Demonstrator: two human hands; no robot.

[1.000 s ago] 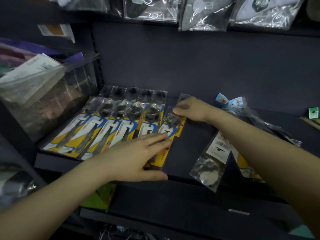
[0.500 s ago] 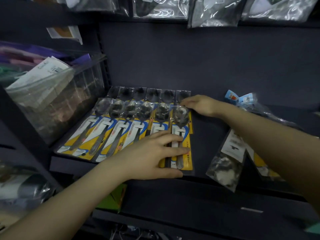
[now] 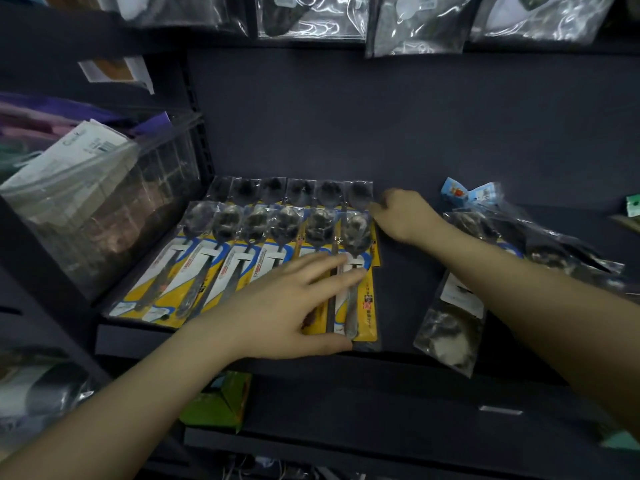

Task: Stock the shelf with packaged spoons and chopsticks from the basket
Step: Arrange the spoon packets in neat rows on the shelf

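Spoon packs [image 3: 242, 258] lay rowed on shelf [image 3: 408, 306]; left hand [image 3: 294, 303] flat, open, pressing end pack; right hand [image 3: 401, 216] curled beside it, grip unclear. Risk: nudging could skew row.

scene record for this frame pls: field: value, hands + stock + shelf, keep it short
left hand: flat, palm down, on the near end of the rightmost spoon pack
right hand: at the far right corner of the spoon rows, fingers curled; grip unclear
spoon packs: two overlapping rows, yellow cards, lying flat, bowls toward the back
shelf: dark, bare strip right of the rows
loose clear bags: right side, one overhanging the front edge
basket: not in view
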